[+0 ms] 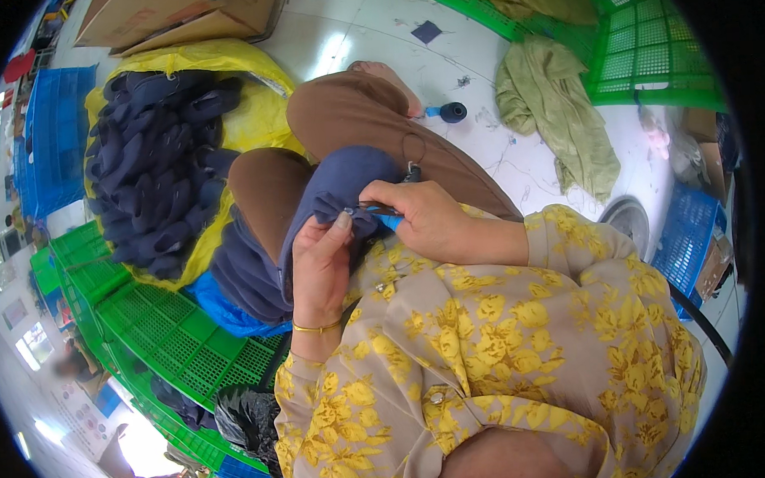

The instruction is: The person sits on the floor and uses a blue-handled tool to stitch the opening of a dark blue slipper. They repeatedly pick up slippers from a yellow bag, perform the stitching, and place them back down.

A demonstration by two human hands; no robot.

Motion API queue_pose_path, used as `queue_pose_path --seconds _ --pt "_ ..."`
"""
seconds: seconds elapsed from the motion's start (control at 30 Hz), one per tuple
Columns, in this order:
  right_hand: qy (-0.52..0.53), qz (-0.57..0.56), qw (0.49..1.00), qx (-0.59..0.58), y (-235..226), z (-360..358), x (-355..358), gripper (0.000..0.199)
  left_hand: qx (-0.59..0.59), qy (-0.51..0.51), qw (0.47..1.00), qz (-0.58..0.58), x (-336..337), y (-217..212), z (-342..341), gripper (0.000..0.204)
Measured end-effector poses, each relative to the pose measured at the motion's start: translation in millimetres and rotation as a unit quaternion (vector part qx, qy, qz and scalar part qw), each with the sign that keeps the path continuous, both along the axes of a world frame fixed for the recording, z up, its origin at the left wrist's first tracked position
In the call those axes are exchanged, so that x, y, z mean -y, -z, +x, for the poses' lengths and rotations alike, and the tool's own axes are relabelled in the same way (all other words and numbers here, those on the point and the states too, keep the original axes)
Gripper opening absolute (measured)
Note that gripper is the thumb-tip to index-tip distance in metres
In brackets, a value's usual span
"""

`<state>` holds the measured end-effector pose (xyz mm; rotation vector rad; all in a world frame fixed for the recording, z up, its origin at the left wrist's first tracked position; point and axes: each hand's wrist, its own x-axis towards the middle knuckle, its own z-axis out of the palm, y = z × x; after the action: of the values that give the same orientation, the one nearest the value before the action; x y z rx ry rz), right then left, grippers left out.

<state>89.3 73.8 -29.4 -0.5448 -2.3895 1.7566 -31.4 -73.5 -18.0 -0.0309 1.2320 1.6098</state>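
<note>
My left hand (320,258), with a gold bangle at the wrist, pinches a gathered, bow-like piece of navy fabric (338,208) between thumb and fingers. Behind it a navy slipper-shaped piece (346,173) lies over my lap. My right hand (428,216) is closed around a small dark tool (384,209), its tip close to the pinched fabric; its exact kind is hidden by my fingers. Something bright blue (390,223) shows beneath that hand's fingers. Just beyond the knuckles, a thin black loop (413,147) with a small metal piece rests against my brown trousers.
Many navy slippers fill a yellow sack (269,116) at left. More navy pieces (244,269) are stacked beside my thigh, near green crates (171,331). On the floor lie a dark thread spool (453,112), an olive cloth (555,115) and loose threads. A cardboard box (173,19) stands far left.
</note>
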Motion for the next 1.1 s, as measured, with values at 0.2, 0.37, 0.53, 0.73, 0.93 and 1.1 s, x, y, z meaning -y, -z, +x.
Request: queue_pose_path --seconds 0.2,0.37,0.53,0.73,0.93,1.1 --pt "0.008 -0.003 1.000 -0.004 0 -1 2 0.031 0.007 0.003 0.999 0.036 5 9 2 0.022" --pt "-0.010 -0.010 1.000 0.012 -8 0 -1 0.034 0.004 -0.042 0.999 0.017 -2 -2 8 0.016" --pt "-0.007 0.028 0.998 -0.056 1 2 0 0.037 0.009 -0.053 0.998 0.014 -4 -6 8 0.013" --pt "-0.038 0.049 0.998 -0.028 -3 4 -3 0.038 0.020 -0.055 0.998 0.020 -3 -6 8 0.013" --pt "-0.025 0.003 1.000 -0.001 -8 -1 2 0.031 0.012 -0.033 0.999 0.029 -1 1 8 0.018" --pt "0.001 -0.072 0.997 0.017 -12 -6 5 0.033 -0.002 -0.025 0.998 0.049 0 1 11 0.023"
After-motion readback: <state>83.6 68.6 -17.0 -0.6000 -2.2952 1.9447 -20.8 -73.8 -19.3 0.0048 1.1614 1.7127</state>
